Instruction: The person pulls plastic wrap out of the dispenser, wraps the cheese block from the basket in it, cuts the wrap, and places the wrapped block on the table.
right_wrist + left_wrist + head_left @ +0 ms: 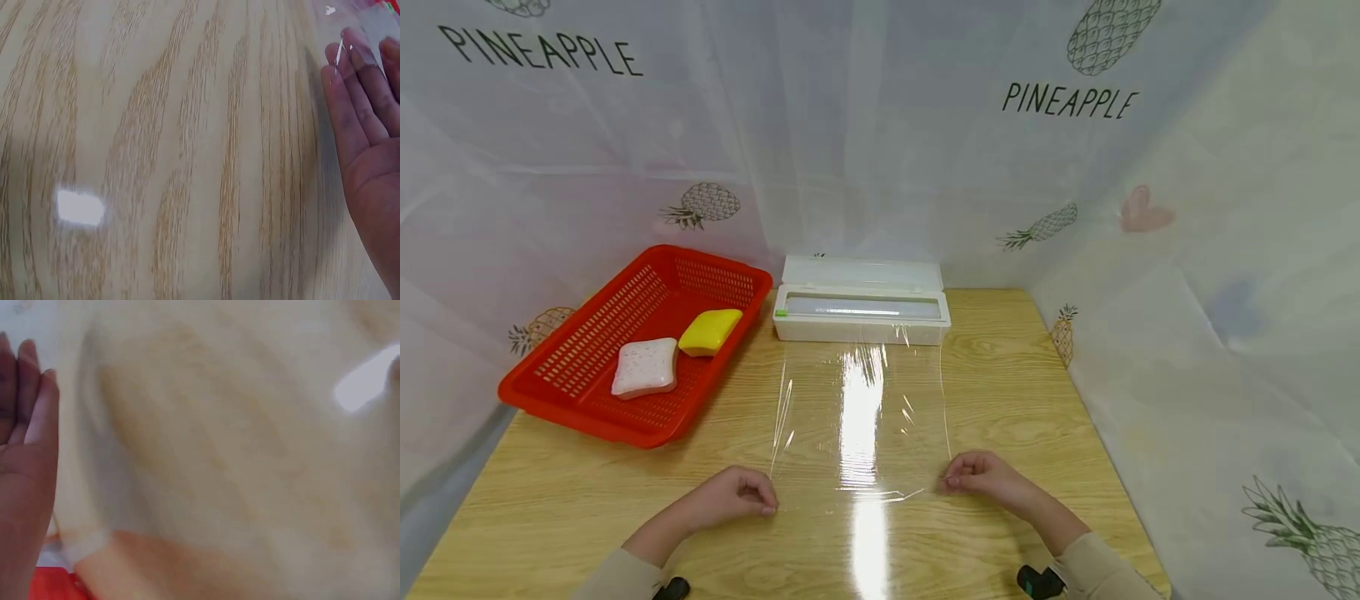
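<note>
A clear sheet of plastic wrap [820, 417] stretches over the table from a white plastic wrap dispenser [861, 332] whose lid stands up at the back. My left hand [735, 498] pinches the sheet's near left corner between thumb and fingers. At the near right corner my right hand [987, 478] pinches the film too. Fingers of the left hand [28, 431] show at the edge of the blurred left wrist view, thumb hidden. In the right wrist view, film glints at the fingertips of the right hand [369, 119].
A red plastic basket [703, 408] stands at the left, holding a white bread-shaped sponge [645, 367] and a yellow sponge [710, 332]. Pineapple-printed curtains [880, 150] enclose the wooden table [1022, 375] at the back and sides. Light glares off the film's middle.
</note>
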